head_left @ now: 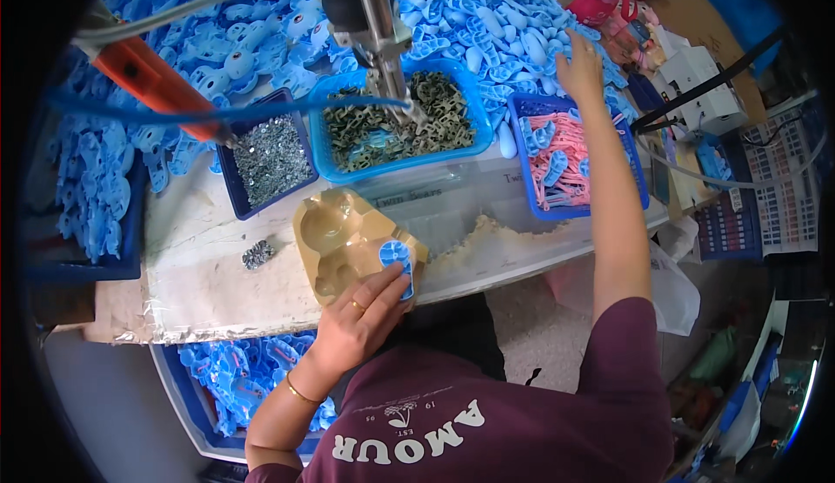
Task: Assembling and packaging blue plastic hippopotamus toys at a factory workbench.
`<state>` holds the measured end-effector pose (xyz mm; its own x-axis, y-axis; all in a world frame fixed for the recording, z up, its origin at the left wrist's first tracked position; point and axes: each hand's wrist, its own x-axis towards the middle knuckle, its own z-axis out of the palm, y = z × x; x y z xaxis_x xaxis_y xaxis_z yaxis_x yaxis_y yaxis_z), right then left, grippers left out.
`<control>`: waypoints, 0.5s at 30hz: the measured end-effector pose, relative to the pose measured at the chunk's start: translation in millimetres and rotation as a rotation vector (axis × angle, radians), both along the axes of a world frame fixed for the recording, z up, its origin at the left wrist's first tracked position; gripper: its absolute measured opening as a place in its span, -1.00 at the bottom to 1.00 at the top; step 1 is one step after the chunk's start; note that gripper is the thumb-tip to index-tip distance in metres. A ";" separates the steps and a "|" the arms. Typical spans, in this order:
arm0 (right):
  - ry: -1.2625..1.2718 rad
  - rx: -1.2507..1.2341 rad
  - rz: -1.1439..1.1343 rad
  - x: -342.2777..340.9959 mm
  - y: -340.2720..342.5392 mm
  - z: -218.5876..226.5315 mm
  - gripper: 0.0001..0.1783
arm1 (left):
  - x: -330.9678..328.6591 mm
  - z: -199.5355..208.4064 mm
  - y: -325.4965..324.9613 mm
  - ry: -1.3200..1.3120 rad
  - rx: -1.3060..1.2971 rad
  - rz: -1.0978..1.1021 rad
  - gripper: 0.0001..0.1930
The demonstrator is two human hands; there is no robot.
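Note:
My left hand (358,316) lies at the front edge of a tan moulded fixture (326,257). Its fingers are closed on a small blue plastic part (396,254) with a round end, held at the fixture's right side. My right arm stretches far forward, and my right hand (581,70) is at the edge of a big heap of blue plastic shell pieces (487,26). Thumb and forefinger there look spread, with nothing visible between them. Just below that hand stands a blue basket (565,213) of pink strips and a few blue pieces.
A light-blue bin (391,172) of dark metal clips and a navy tray (243,209) of small screws stand mid-table. An orange power screwdriver (156,74) and a metal tool head (380,35) hang above. Some screws (258,255) lie loose. Another blue-filled bin (187,405) sits below the table edge.

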<state>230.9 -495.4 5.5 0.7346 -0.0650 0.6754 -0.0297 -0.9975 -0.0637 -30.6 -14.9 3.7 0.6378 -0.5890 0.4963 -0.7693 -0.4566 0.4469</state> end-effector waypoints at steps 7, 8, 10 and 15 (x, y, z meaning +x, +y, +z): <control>0.199 0.019 0.020 13.3 -24.0 15.1 -0.55 | -6.1 -14.2 5.5 0.012 0.026 0.026 -0.49; 0.077 -0.108 -0.113 7.9 0.4 13.9 -0.58 | -9.5 -16.1 9.4 0.027 0.041 0.042 -0.49; 0.125 0.022 0.036 0.3 8.7 26.5 -0.60 | -11.3 -18.0 11.5 0.034 0.040 0.039 -0.49; 0.382 -0.179 0.258 -25.8 38.0 19.7 -0.70 | -14.2 -16.9 13.5 0.039 0.017 0.063 -0.49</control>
